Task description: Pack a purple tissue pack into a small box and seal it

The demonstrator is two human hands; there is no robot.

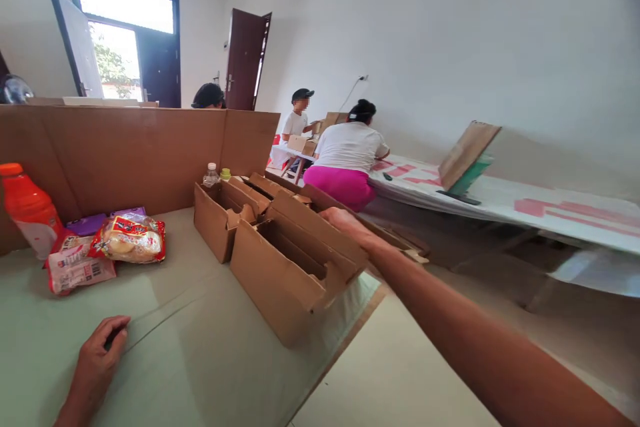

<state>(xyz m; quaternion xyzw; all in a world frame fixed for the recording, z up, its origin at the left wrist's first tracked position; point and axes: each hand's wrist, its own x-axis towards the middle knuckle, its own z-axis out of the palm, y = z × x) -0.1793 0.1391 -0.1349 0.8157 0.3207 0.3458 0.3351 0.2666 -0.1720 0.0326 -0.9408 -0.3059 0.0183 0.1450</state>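
My left hand (97,357) rests on the pale green tabletop (200,360) near its front edge, fingers curled loosely with nothing in them. My right arm stretches out to the right of the table; my right hand (345,221) reaches past the far flap of the nearer open cardboard box (290,273). Its fingers are hidden behind the hand and the box flap, so what they touch does not show. A second open cardboard box (223,213) stands just behind the first.
An orange drink bottle (30,210) and snack packets (127,240) lie at the table's left. A tall cardboard wall (125,153) backs the table. Beyond it are three seated people, one in pink trousers (345,167), at a long table (550,210) by the wall.
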